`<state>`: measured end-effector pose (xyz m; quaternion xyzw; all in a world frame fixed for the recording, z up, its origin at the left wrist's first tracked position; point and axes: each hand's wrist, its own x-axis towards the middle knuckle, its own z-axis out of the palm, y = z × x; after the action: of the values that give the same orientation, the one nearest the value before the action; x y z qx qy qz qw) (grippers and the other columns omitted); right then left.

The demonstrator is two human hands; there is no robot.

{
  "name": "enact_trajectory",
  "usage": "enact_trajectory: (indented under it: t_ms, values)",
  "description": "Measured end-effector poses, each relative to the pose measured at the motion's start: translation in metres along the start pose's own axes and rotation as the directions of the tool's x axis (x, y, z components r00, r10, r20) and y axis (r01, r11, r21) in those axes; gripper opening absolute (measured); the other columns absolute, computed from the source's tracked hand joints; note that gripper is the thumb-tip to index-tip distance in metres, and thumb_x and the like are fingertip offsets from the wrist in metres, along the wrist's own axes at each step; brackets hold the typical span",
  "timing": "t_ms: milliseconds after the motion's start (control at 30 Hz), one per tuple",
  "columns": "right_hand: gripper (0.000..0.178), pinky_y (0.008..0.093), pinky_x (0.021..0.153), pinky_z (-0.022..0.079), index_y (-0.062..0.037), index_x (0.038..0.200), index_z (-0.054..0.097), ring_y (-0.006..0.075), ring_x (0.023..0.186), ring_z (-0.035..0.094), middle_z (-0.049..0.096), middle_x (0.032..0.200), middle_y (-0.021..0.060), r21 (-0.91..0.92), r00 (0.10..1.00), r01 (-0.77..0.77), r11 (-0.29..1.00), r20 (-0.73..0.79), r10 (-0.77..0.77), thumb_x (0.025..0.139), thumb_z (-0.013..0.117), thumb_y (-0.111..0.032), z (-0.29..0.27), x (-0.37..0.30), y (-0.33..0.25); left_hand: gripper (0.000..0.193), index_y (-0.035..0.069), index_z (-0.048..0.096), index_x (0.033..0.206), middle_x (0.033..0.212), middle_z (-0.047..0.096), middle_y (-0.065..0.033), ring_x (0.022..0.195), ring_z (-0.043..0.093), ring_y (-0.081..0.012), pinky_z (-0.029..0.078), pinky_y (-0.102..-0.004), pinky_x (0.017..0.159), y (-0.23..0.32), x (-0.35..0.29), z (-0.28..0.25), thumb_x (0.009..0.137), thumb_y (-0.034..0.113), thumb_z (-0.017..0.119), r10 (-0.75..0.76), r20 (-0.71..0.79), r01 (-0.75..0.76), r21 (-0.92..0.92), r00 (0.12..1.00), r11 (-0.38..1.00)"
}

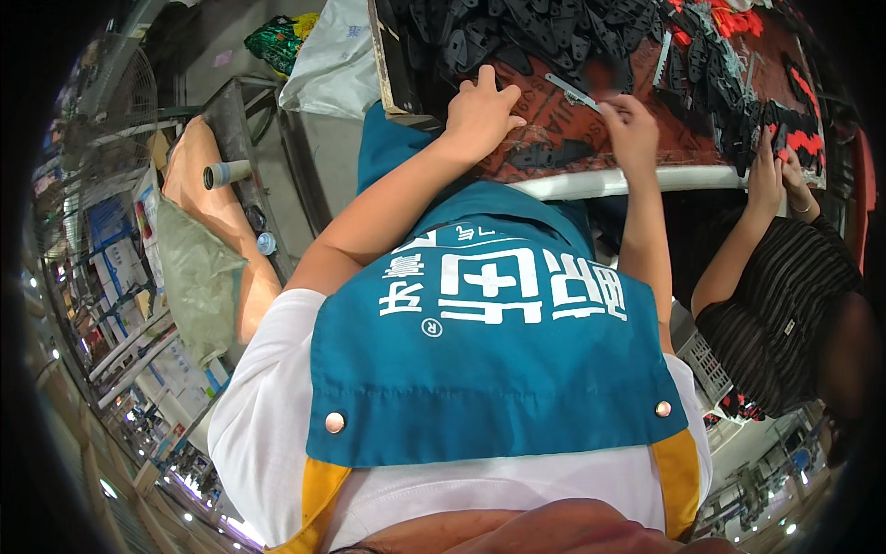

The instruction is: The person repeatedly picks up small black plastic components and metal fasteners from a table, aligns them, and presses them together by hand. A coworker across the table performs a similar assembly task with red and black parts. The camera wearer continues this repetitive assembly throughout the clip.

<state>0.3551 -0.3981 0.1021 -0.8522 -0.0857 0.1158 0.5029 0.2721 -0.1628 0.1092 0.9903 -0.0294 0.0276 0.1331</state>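
Note:
My right hand [632, 134] is closed in a pinch on one end of a thin silver metal strip [570, 90], which points away to the left above the tabletop. My left hand [482, 115] lies with fingers spread at the left end of the table, beside a heap of flat black plastic parts [544, 32]. Its fingertips reach the near edge of that heap; nothing shows in its grasp. A few black parts [551, 154] lie nearer to me, between my two hands.
The reddish-brown tabletop [678, 138] has a white padded front edge [600, 183] and a wooden side board [392, 65]. At the right, a co-worker's hands [771, 175] handle black and red parts [798, 143]. A cardboard box [198, 175] and a cup [228, 174] stand left.

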Motion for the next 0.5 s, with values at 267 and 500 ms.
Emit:
enact_trajectory:
  t_ms: [267, 500]
  values:
    - [0.011, 0.0427, 0.081, 0.045, -0.0056, 0.091, 0.059, 0.0344, 0.092, 0.054, 0.058, 0.09, 0.0136, -0.63, 0.96, 0.277, 0.725, 0.146, -0.24, 0.082, 0.064, -0.009, 0.024, 0.007, -0.01, 0.033, -0.001, 0.046, 0.097, 0.097, 0.048, -0.0207, 0.074, 0.056, -0.0389, 0.051, -0.0418, 0.064, -0.013, -0.016, -0.017, 0.072, 0.011, 0.063, -0.196, 0.033, 0.195, -0.339, 0.98, 0.92]
    - [0.01, 0.0227, 0.062, 0.045, 0.0004, 0.089, 0.056, 0.016, 0.068, 0.06, 0.063, 0.08, 0.0095, -0.044, 0.991, 0.117, 0.992, 0.072, -0.114, 0.086, 0.063, -0.006, 0.014, -0.015, -0.037, 0.028, -0.003, 0.042, 0.12, 0.107, 0.053, -0.0171, 0.087, 0.064, -0.0206, 0.057, -0.0273, 0.071, 0.008, -0.022, -0.053, 0.093, 0.005, 0.047, -0.178, 0.515, 0.454, -0.841, 0.839, -0.294]
